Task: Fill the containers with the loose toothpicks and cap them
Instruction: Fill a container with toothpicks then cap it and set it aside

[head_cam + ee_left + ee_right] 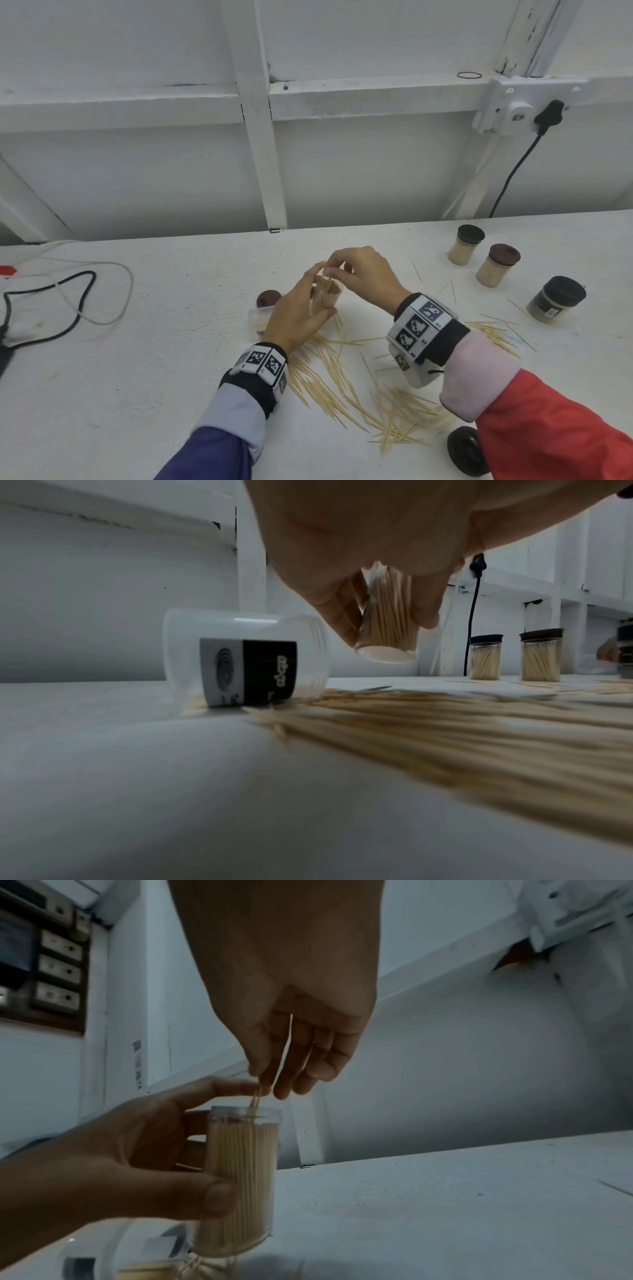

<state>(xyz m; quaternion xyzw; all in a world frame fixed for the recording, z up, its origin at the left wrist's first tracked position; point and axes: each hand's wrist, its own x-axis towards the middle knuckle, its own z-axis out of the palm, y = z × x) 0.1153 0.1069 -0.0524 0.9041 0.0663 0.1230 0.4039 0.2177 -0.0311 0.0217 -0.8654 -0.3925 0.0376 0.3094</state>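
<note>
Five toothpick jars, two hands, three cables

Three capped jars stand at the right of the table (102,394): a dark-lidded jar (466,245), a brown-lidded jar (497,265) and a black-lidded jar (555,300); one open jar (325,298) of toothpicks is held in the left hand (298,318), with the right hand (364,274) above it pinching a few toothpicks; one clear jar (246,658) lies on its side; one brown lid (269,298) and one black lid (467,450) lie loose; loose toothpicks (342,377) are too many to count; one white cable (113,270), one black cable (68,308) and one plugged-in cord (513,171)
</note>
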